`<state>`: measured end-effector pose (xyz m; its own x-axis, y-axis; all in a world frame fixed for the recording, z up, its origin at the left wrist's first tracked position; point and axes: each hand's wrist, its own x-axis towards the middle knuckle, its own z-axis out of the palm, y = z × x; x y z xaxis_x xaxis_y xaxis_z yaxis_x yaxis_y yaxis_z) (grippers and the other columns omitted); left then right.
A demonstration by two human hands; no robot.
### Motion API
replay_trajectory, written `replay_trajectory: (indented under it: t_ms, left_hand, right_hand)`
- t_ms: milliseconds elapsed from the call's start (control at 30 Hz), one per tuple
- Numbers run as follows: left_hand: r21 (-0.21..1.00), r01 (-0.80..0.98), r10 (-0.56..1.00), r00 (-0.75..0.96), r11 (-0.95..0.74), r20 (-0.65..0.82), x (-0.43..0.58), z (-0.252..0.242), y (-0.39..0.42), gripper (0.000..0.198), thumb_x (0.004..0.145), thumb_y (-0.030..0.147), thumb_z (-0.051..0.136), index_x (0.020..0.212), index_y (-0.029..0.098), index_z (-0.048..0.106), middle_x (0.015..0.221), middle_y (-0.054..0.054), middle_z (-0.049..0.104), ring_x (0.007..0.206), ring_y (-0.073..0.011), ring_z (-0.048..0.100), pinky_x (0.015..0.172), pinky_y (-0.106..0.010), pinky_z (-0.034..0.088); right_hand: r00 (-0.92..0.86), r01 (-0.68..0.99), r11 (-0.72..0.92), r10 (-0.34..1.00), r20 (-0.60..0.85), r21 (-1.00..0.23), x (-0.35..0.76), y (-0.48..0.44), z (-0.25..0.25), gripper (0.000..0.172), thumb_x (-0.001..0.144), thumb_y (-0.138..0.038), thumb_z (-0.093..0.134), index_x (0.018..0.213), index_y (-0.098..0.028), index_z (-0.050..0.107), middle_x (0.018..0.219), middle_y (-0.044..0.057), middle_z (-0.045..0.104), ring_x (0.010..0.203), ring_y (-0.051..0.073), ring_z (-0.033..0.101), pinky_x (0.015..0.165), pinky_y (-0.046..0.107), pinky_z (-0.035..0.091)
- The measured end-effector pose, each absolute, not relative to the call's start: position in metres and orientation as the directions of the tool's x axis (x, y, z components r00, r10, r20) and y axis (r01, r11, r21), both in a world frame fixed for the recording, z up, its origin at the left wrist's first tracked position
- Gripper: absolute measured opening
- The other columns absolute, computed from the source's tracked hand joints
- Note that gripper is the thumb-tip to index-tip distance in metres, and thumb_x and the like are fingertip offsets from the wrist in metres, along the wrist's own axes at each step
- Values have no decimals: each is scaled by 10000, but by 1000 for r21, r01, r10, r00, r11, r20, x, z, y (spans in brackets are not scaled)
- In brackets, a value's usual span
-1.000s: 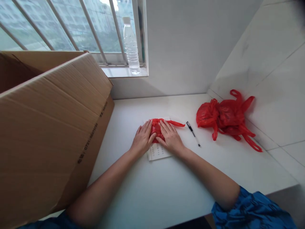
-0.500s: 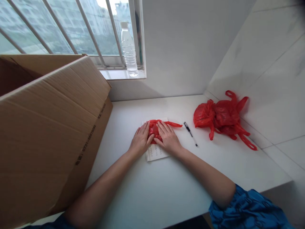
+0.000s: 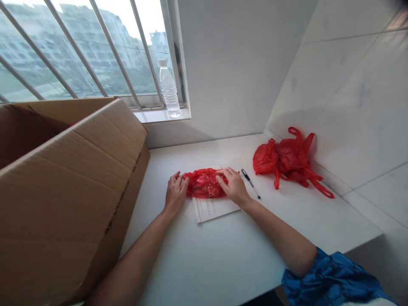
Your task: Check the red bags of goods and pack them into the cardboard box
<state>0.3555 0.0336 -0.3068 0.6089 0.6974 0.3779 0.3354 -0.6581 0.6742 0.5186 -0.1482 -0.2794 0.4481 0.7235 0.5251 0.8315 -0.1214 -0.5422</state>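
Red bag (image 3: 205,185) btwn L/R fingers (image 3: 227,172)

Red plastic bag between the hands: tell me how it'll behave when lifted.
The red plastic bag will likely sag and crumple, since its thin film is wrinkled throughout. It may slide readily off the book beneath, as the film looks glossy. It's probably light, judging by its see-through film.
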Motion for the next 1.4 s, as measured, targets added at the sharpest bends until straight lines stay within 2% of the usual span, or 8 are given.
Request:
replay_trajectory:
  t_ms: [133, 400, 533, 633, 767, 900, 1100, 1400]
  left_hand:
    - [607, 322, 629, 666, -727, 401, 355, -298, 26, 317, 893, 470, 564, 936, 179, 685, 1320, -133, 559, 1202, -313, 525, 1043, -487, 407]
    - [888, -76, 528, 780, -453, 336, 362, -276, -23, 118, 927, 305, 529, 927, 193, 563, 877, -31, 657, 775, -165, 617, 710, -278, 484]
    - [710, -254, 163, 871, -657, 463, 361, -266, -59, 174, 946, 176, 463, 957, 206, 634, 921, -38, 701, 890, -172, 649, 956, -370, 453]
    - [549, -399, -67, 847, -734, 527, 354, -264, -73, 225, 910, 101, 471, 978, 210, 656, 874, -38, 714, 824, -165, 653, 895, -338, 476]
    - [619, -366, 237, 696, -695, 678, 347, -267, -59, 151, 911, 142, 534, 996, 207, 641, 779, -22, 669, 687, -131, 615, 672, -243, 485]
    - [925, -177, 738, 561, -335, 374, 354, -267, -37, 213, 933, 380, 572, 1068, 215, 571, 926, -24, 614, 781, -135, 612, 628, -224, 503]
    - [973, -40, 570, 815, 229, -101, 363, -262, -37, 519, 851, 575, 636, 1206, 206, 551, 1080, -79, 627, 894, -179, 626, 718, -287, 562]
    - [940, -205, 782, 617, 274, -93, 364, -266, -25, 456, 789, 529, 730, 1025, 187, 543, 884, -31, 621, 708, -135, 584, 585, -250, 548]
  right_hand:
    - [492, 805, -247, 786, 374, -540, 515, -155, -267, 425, 1009, -491, 383, 810, -222, 645, 810, 29, 688, 723, 180, 630, 648, 279, 407]
    - [550, 659, -324, 823, 142, -679, 507, -159, -258, 500, 972, -631, 347, 892, -231, 636, 766, 28, 676, 726, 211, 622, 659, 301, 381]
    - [469, 329, -78, 878, 91, -941, 503, -157, -263, 410, 920, -589, 477, 928, -220, 656, 867, 24, 695, 775, 197, 627, 675, 295, 453]
    - [478, 39, 96, 872, 103, -995, 502, -154, -265, 358, 804, -472, 671, 1057, -218, 656, 1008, 30, 700, 874, 198, 640, 752, 298, 493]
    - [558, -299, 224, 830, 21, -928, 509, -155, -262, 256, 752, -353, 701, 967, -216, 676, 914, 10, 717, 820, 186, 643, 744, 288, 507]
    - [537, -532, 310, 843, -31, -788, 519, -157, -260, 137, 725, -308, 663, 818, -208, 668, 771, -10, 692, 708, 175, 619, 681, 288, 513]
    - [489, -597, 264, 868, -83, -757, 516, -146, -272, 155, 742, -360, 683, 765, -213, 639, 739, 12, 693, 735, 221, 650, 705, 345, 542]
    - [311, -522, 46, 940, -140, -852, 517, -159, -265, 604, 843, -754, 483, 1213, -290, 596, 1231, 51, 674, 1055, 257, 650, 801, 395, 548]
